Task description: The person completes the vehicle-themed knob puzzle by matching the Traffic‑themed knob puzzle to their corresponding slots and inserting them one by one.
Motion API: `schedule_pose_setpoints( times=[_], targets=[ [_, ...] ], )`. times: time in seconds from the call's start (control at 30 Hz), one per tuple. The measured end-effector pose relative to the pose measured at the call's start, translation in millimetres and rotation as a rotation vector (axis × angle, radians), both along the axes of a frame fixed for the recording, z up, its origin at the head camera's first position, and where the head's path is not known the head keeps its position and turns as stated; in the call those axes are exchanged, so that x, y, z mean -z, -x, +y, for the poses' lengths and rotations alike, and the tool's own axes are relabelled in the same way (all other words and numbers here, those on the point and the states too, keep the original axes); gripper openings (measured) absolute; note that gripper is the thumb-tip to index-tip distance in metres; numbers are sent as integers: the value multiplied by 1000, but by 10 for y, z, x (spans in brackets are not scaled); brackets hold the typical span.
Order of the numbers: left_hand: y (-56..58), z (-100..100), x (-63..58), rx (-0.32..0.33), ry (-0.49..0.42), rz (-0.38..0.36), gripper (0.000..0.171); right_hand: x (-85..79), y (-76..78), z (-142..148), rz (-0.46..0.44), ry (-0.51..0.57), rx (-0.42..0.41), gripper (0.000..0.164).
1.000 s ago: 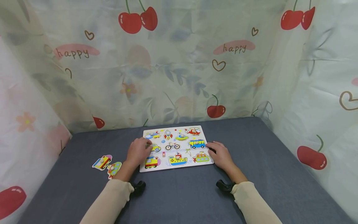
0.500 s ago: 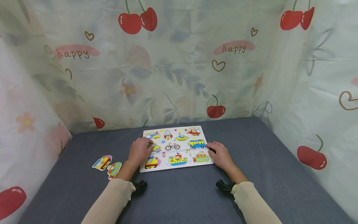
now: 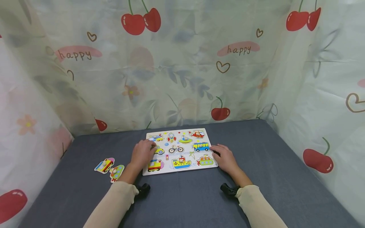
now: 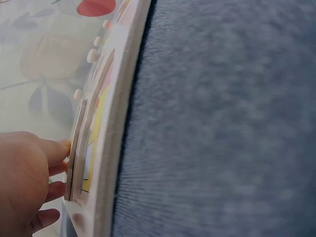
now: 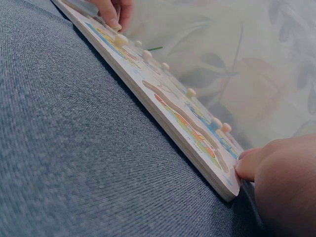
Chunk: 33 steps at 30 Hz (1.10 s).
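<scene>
My left hand (image 3: 142,154) reaches over the left side of a white wooden knob puzzle board (image 3: 167,167). Its thumb and fingers pinch the yellow car puzzle piece (image 3: 159,150), which the hand partly covers; the piece's edge shows at the fingertips in the left wrist view. At the board's right edge, my right hand (image 3: 226,158) rests with extended fingers, its thumb touching the corner in the right wrist view. Submarine (image 5: 192,131) and train (image 3: 155,165) recesses show their printed pictures. Bus (image 3: 201,146), boat (image 3: 181,162) and bicycle (image 3: 176,148) pieces sit in place.
Left of the board, a loose train piece (image 3: 104,165) and a submarine piece (image 3: 116,173) lie close together on the grey tablecloth (image 3: 182,202). A cherry-print curtain (image 3: 176,79) hangs behind the table and along both sides.
My left hand has shifted very slightly to the right over the car piece. The right hand and the board have stayed where they were.
</scene>
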<state>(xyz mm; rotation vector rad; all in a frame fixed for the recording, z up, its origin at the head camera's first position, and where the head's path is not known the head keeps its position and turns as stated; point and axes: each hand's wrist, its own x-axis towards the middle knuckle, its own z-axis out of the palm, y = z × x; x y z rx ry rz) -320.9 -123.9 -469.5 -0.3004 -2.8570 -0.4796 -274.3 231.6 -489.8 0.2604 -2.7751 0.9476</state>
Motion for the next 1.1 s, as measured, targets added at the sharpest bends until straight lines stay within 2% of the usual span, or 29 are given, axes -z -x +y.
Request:
schedule_pose_setpoints(
  times=[0.63,0.9,1.1],
  targets=[
    [-90,-8,10,-5,-27,-5,18,-1,-5,-4,2,-3,-1,35],
    [-129,-89,-8,-9,-47,-37,20,-6,9,-8,-6,-2,0,35],
    [-196,-197,-65,-26,-112,-86,22,-1,5,1,-12,3,3,36]
  ],
)
